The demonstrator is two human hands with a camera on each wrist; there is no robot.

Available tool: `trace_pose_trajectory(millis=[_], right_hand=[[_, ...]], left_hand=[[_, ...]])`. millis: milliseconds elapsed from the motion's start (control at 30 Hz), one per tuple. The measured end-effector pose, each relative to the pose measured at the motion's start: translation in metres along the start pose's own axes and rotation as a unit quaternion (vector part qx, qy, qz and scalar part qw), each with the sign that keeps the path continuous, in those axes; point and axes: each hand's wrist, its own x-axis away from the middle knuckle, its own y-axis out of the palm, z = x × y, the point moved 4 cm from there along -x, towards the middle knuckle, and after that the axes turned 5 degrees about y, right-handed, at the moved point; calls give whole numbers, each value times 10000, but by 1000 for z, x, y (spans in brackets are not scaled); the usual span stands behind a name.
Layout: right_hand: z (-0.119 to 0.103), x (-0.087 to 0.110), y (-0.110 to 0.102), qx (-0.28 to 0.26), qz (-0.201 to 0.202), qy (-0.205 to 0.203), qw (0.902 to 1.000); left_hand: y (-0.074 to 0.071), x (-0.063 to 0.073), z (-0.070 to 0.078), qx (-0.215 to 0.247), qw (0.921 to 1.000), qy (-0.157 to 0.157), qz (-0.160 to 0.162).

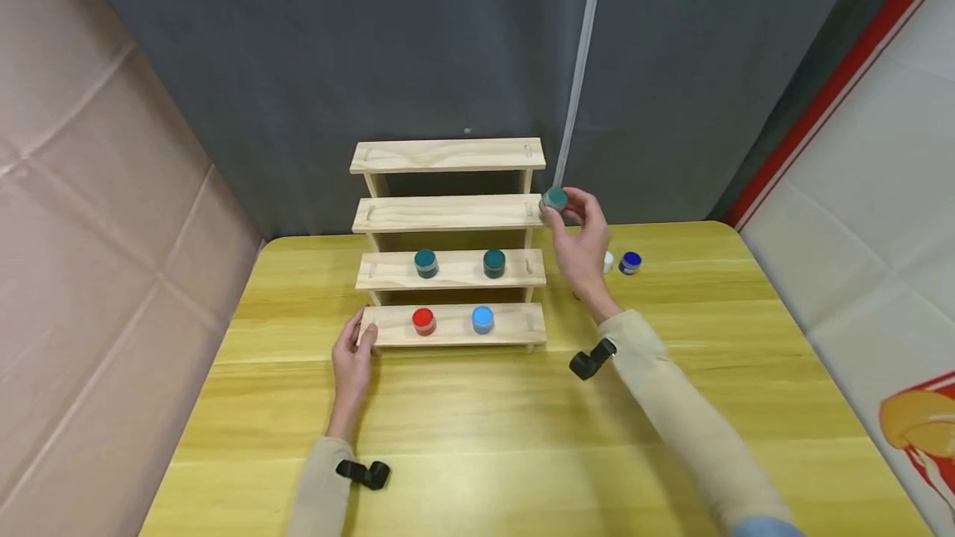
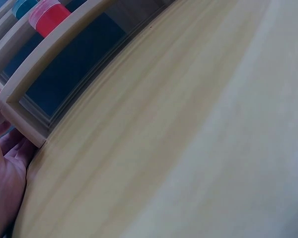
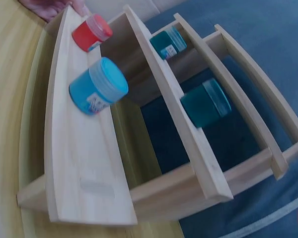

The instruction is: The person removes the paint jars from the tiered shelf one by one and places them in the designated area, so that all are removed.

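Note:
A stepped wooden rack (image 1: pixel 448 213) with several shelves stands on the table. My left hand (image 1: pixel 352 359) holds the left end of its lowest shelf, thumb on top and fingers at the side. My right hand (image 1: pixel 584 243) pinches a dark green paint jar (image 1: pixel 555 198) by the right end of the second shelf from the top. A red jar (image 1: pixel 424 321) and a light blue jar (image 1: pixel 482 320) sit on the lowest shelf. One level up are two dark green jars, a left one (image 1: pixel 426 263) and a right one (image 3: pixel 206 103). In the right wrist view the held jar is mostly cut off.
Right of the rack, a dark blue jar (image 1: pixel 630 263) stands on the wooden table (image 1: pixel 462 437), beside a white-topped item (image 1: pixel 608 262) partly hidden by my right hand. A dark grey curtain (image 1: pixel 336 48) hangs close behind the rack. Pale panels flank the table on both sides.

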Motion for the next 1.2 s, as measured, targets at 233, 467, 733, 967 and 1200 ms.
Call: trace_pose_trajectory(millis=[233, 467, 733, 967, 1200], right_hand=[[12, 1, -21, 115, 186, 29, 9998], [30, 0, -41, 370, 296, 233, 9986], [81, -6, -67, 667, 555, 637, 9942], [109, 0, -86, 929, 608, 919, 9896], [129, 10, -98, 1214, 511, 1089, 9853]], left_hand=[[3, 5, 20, -166, 9997, 137, -70], [-1, -2, -7, -93, 9999, 41, 29], [0, -4, -18, -97, 9999, 101, 88], [-1, -6, -19, -105, 9998, 75, 121], [0, -3, -3, -46, 10000, 29, -23]])
